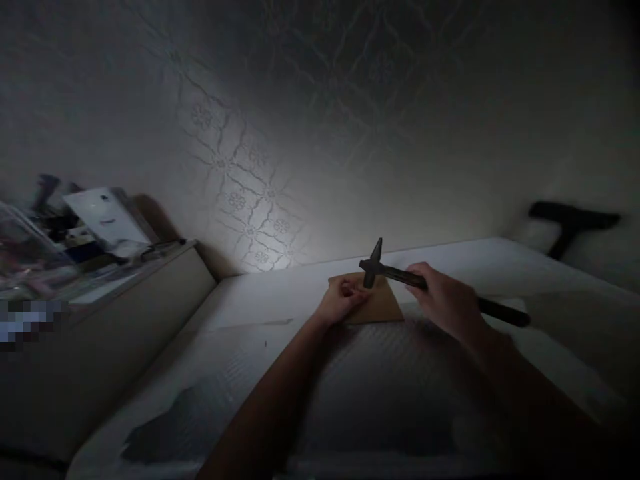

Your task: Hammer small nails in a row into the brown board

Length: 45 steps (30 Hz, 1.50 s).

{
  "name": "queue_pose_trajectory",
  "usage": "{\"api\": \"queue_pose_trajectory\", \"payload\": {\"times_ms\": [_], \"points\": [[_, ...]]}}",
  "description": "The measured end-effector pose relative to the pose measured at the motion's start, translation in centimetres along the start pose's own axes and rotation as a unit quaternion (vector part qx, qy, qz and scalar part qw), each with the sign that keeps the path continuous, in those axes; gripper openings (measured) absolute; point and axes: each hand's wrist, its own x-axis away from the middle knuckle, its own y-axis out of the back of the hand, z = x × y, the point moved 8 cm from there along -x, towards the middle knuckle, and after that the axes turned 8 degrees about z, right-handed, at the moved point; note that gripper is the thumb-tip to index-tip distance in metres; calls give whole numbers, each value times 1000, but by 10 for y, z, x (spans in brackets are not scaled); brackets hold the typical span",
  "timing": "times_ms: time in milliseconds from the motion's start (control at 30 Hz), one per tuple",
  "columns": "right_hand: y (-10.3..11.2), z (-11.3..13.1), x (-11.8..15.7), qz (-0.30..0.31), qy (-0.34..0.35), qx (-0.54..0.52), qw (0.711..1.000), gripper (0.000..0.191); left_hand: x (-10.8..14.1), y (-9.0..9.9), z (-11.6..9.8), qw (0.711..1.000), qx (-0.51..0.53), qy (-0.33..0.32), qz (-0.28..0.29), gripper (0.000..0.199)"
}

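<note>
In the head view, my right hand (pixel 447 300) is wrapped round the dark handle of a hammer (pixel 374 265). Its narrow peen points up, and the striking face is down, just over the brown board (pixel 377 310). I cannot tell whether the face touches anything. My left hand (pixel 341 301) rests on the board's left part, close to the hammer head. Its thumb and fingers are pinched together, and whatever is between them is too small to make out. The board lies flat on the white surface.
The white table (pixel 260 300) meets a patterned wall (pixel 325 167). On the left stands a cabinet (pixel 150 320) with a white box (pixel 107 217) and clutter on top. A dark T-shaped object (pixel 573 217) is at the right. Shiny grey sheeting (pixel 180 423) lies in front.
</note>
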Motion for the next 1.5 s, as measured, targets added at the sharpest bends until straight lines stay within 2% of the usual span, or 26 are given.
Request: {"api": "queue_pose_trajectory", "payload": {"times_ms": [100, 333, 667, 1133, 1300, 1500], "points": [[0, 2, 0, 2, 7, -1, 1000, 19, -1, -1, 3, 1000, 2, -15, 8, 50], [-2, 1, -1, -5, 13, -2, 1000, 19, 1, 1, 1, 999, -29, -25, -2, 47], [-1, 6, 0, 8, 20, -10, 1000, 18, 2, -1, -6, 995, -88, -55, -13, 30], [-4, 6, 0, 4, 34, -7, 999, 18, 4, -1, -10, 990, -129, -54, -26, 19], [-3, 8, 1, 6, 40, -6, 999, 18, 4, -2, -11, 990, -126, -52, -18, 20], [-4, 8, 1, 5, 36, -6, 999, 18, 6, -3, -10, 986, -155, -59, -22, 29]]}}
